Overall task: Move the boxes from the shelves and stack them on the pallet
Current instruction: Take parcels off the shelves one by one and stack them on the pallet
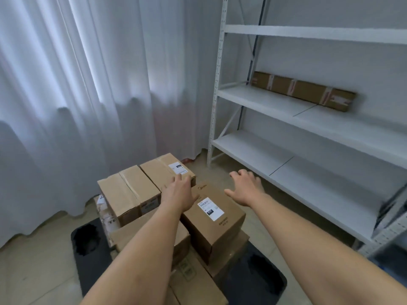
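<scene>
Head view: both arms reach out over a pile of brown boxes on a dark pallet (92,267) on the floor.

Left hand (179,192) lies flat, palm down, on top of the pile. Its fingers sit on the far right box (163,170), the one w/ a white label at its far end. Grip is open, fingers spread, holding nothing.

Right hand (244,187) is up in the air, just right of the pile, over the floor. Fingers are spread wide & a bit curled. It holds nothing & touches no box.

Between the two hands is a taller box (217,223) w/ a white label on top. It stands on lower boxes at the right side of the pile. To the left is a wide box (127,192) w/ tape down its middle, right beside the far right box. Under the left arm sits a near box (141,236), partly hidden. More boxes lie below, but I can't tell how many.

At right stands a white metal shelf unit (259,148). One long thin box (304,90) lies on the middle shelf, against the back wall, well apart from the pile. Lowest shelf shows a dark thing (389,208) at its near right end, too blurry to tell what.

White curtains (77,84) hang at left & far, down to the floor.
</scene>
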